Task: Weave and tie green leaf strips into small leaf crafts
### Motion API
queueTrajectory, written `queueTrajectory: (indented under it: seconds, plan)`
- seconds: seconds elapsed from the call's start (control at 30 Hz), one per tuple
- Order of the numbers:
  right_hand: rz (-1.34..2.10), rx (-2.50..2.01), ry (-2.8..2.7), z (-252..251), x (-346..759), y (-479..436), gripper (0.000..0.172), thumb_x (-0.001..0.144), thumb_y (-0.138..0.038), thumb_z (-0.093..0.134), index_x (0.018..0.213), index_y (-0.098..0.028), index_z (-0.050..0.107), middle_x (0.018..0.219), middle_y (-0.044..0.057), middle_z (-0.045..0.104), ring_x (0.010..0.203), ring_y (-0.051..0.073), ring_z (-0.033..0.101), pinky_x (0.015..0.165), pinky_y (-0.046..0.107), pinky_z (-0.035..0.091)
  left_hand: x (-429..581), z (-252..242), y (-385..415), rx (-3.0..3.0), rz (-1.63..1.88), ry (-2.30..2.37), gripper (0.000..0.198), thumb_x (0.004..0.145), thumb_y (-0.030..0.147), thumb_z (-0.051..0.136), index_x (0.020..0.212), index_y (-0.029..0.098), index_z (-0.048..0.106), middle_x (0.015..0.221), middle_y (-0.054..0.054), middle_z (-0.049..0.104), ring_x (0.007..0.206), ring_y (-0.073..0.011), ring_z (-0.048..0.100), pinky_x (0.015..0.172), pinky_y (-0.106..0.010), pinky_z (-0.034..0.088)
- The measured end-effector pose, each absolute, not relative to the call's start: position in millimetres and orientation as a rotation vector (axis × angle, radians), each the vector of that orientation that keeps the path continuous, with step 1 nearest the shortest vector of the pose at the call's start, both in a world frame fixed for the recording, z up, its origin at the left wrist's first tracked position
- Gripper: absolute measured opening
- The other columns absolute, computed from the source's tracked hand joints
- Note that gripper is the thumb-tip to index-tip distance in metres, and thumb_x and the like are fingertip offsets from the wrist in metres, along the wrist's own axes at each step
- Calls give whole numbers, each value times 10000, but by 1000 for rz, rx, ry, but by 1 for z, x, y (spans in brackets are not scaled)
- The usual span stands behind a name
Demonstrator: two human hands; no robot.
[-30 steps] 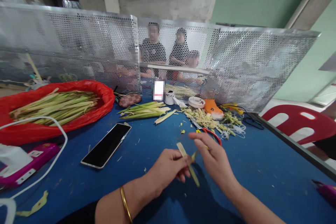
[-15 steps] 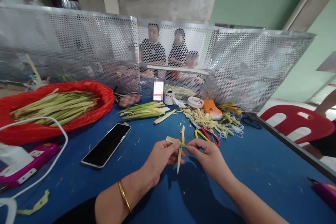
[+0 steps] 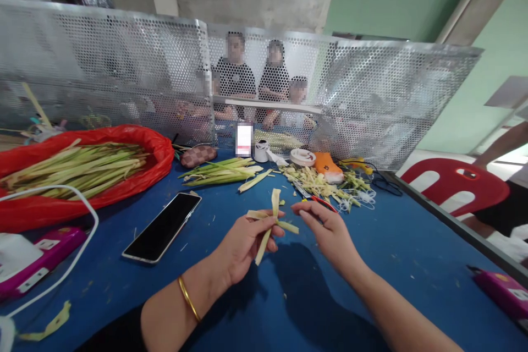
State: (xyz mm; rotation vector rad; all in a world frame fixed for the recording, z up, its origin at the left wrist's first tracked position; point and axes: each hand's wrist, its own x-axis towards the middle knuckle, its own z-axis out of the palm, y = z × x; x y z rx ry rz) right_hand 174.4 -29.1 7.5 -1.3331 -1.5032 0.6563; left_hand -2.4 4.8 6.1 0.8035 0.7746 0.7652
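Observation:
My left hand (image 3: 245, 239) is closed on crossed pale-green leaf strips (image 3: 288, 227), pinching them where they meet. Their ends stick out several ways, like a cross. To the right, a short gap away from the nearest strip end, my right hand (image 3: 328, 228) is raised with nothing in it and its fingers a little apart. Just behind it lie scissors (image 3: 324, 203) with red handles, partly hidden by that hand. Cut leaf scraps (image 3: 311, 180) are heaped beyond. A bundle of green leaves (image 3: 220, 171) rests on the table behind my left hand.
A red plastic bag (image 3: 163, 162) holding long leaves and a phone (image 3: 163, 228) lie on the left. A purple power strip (image 3: 61, 253) trails a white cable. Tape (image 3: 302, 157) and an orange packet (image 3: 325, 164) stand near a perforated metal screen (image 3: 371, 104). People sit behind it.
My right hand has let go of the strips and moved away from them. The strips in my left hand have turned, with one end now pointing right. The view has shifted slightly.

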Motion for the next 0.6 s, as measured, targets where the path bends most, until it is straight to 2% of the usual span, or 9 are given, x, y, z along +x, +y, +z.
queueTrajectory:
  seconds: [0.1,0.2,0.37,0.4,0.47,0.53,0.6]
  plan:
    - [878,-1276,-1574,9,176,-25,203,822,-330,587,915,-192,704,956,49,712,953,221,615,868,328,437,-4,10,6,616,732,674,189,795,209,672,963,121,675,583,11,614,399,-49,494,477,-189,449]
    - [1018,-1192,-1650,3,170,-26,208,836,-353,583,818,-176,692,823,32,686,841,198,601,785,307,444,-3,10,4,543,663,651,176,851,220,613,983,114,661,605,-5,640,399,-67,517,482,-217,472]
    - [760,-1233,-1742,-10,167,-27,213,847,-293,562,668,-184,596,639,-11,552,645,145,500,596,257,390,-3,8,1,613,588,663,230,886,291,572,976,97,658,711,-69,706,427,-102,575,484,-248,504]
    - [665,-1228,-1785,-11,168,-26,211,859,-277,552,670,-189,585,640,-12,548,644,146,499,610,262,396,-3,7,1,606,599,672,214,878,275,587,978,99,659,719,-62,708,433,-94,575,489,-240,509]
    - [435,-1200,-1893,-11,170,-25,195,885,-237,529,701,-200,583,659,-12,560,662,148,517,735,305,426,-4,6,1,562,621,690,183,867,223,603,997,107,658,694,-32,694,424,-67,554,492,-216,513]
    - [221,-1164,-1991,-10,172,-25,180,904,-194,508,745,-206,591,683,-11,576,687,147,540,902,367,390,-4,5,2,514,637,684,171,865,183,600,1007,107,656,642,-4,662,401,-43,519,485,-195,510]
    - [108,-1161,-2032,-10,173,-24,172,909,-171,506,763,-208,590,691,-12,584,694,143,552,971,387,351,-4,3,2,502,662,658,161,866,161,594,1003,102,654,605,12,632,380,-31,489,475,-186,505]
